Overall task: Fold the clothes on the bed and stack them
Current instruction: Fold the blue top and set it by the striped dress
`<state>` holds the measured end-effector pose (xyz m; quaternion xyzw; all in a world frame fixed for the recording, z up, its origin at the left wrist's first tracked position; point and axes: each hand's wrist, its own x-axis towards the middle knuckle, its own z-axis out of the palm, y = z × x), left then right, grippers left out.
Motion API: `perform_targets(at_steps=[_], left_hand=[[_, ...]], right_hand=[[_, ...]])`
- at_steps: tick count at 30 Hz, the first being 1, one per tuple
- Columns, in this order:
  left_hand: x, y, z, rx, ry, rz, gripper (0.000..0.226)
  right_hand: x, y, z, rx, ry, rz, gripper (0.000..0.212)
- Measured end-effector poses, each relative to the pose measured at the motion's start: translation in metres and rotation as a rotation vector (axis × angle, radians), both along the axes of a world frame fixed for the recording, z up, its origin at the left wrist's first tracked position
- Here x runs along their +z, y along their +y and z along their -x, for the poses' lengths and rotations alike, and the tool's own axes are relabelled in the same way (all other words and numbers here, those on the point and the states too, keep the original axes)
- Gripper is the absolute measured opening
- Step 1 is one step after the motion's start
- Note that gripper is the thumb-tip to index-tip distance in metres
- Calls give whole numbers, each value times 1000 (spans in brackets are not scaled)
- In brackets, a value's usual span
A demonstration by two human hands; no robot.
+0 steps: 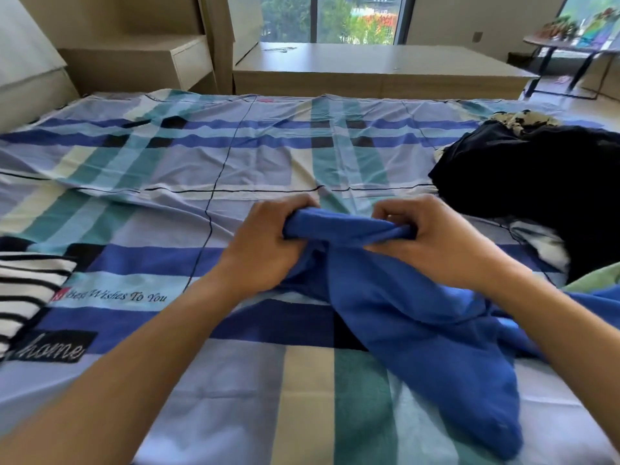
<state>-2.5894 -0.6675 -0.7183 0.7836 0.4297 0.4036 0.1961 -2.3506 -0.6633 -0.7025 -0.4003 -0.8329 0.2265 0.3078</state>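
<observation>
A blue garment (412, 317) lies bunched across the bed (201, 156), trailing toward the near right. My left hand (265, 236) grips its top edge on the left, fingers curled round the cloth. My right hand (432, 236) pinches the same edge on the right, a short span away. A folded black-and-white striped garment (23, 290) rests at the bed's left edge. On the right side of the bed a heap of black clothes (536, 189) is piled up, with a patterned cream-and-black piece (523, 120) behind it and a light green piece (593, 280) poking out below.
The bed wears a blue, teal and cream checked sheet with printed words. Beyond the bed stand a low wooden platform (369, 62) under the window, stepped wooden shelving (134, 58) at the far left and a round table (570, 45) at the far right.
</observation>
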Motion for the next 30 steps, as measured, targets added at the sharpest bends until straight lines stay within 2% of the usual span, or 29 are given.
perform_targets(at_steps=[5, 11, 14, 16, 19, 21, 23, 24, 25, 26, 28, 30], left_hand=[[8, 8, 26, 263, 1, -104, 35], [12, 8, 44, 499, 15, -137, 30], [17, 7, 53, 592, 20, -130, 31], [19, 8, 63, 660, -9, -115, 31], [16, 8, 73, 725, -34, -85, 30], [9, 12, 75, 765, 40, 53, 30], [1, 16, 76, 775, 279, 285, 37], [-1, 16, 76, 753, 418, 381, 42], [-4, 16, 76, 727, 531, 459, 43], [-4, 14, 74, 702, 597, 516, 38], [-5, 8, 72, 631, 588, 631, 29], [-5, 2, 67, 557, 537, 833, 31]], right_hand=[[3, 20, -53, -236, -164, -19, 33], [4, 24, -81, -456, -196, -17, 18], [9, 24, -92, -622, -177, -105, 13], [15, 21, -95, -707, -144, -190, 30], [17, 14, -83, -714, -10, -209, 33], [13, 6, -62, -608, 164, -90, 24], [5, -13, -33, -364, 285, 157, 18], [-1, -24, -19, -227, 269, 290, 20], [-8, -36, -5, -92, 180, 392, 23], [-16, -49, 8, 42, 9, 440, 25], [-31, -75, 33, 299, -393, 451, 31], [-37, -95, 49, 472, -612, 477, 34]])
